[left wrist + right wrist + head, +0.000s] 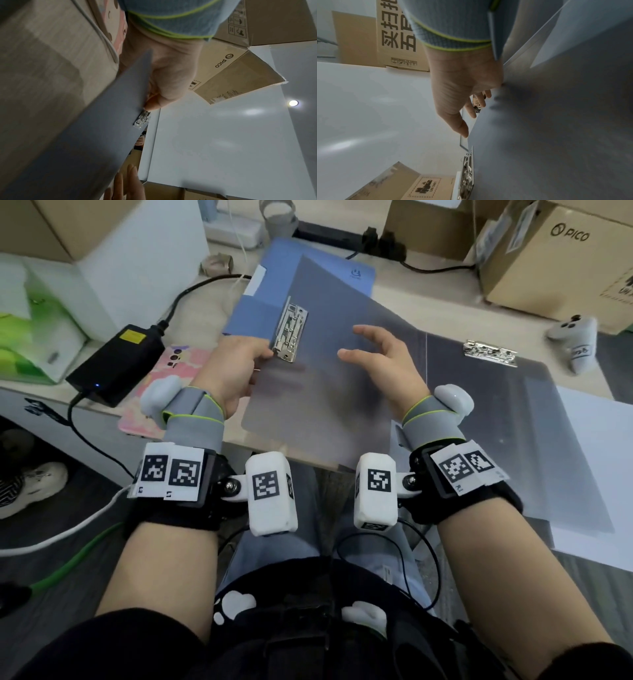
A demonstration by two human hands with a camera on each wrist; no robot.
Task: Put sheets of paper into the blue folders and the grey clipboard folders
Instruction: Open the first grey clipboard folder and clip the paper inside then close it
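Observation:
A grey clipboard folder [318,378] is held tilted above the desk, its metal clip [291,332] facing left. My left hand [236,368] grips its left edge just below the clip, thumb on top; the left wrist view shows the board [96,129] edge-on with the clip [142,119]. My right hand [380,361] hovers over the board's middle with fingers spread and loosely bent, holding nothing. A blue folder [274,289] lies beneath, at the back. A second grey clipboard folder [507,419] lies open at the right, with white paper [596,474] under it.
A black power brick [116,364] and a pink phone [164,385] lie left of the folders. Cardboard boxes [555,258] stand at the back right, with a grey controller [575,340] near them. A power strip [349,237] runs along the back. The desk edge [274,450] is near my lap.

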